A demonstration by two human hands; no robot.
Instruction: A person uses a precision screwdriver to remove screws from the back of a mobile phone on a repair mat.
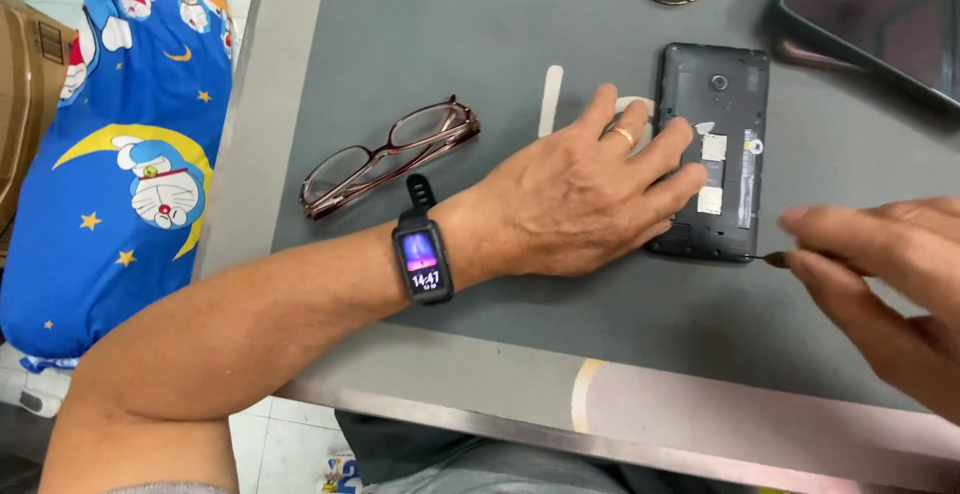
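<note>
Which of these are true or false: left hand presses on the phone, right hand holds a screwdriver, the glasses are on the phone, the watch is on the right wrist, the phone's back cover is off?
1. The left hand presses on the phone. True.
2. The right hand holds a screwdriver. True; its tip is at the phone's lower corner.
3. The glasses lie on the phone. False; they lie on the grey mat, left of the hand.
4. The watch is on the right wrist. False; the left.
5. The phone's back cover is off. True; its insides show.
</note>
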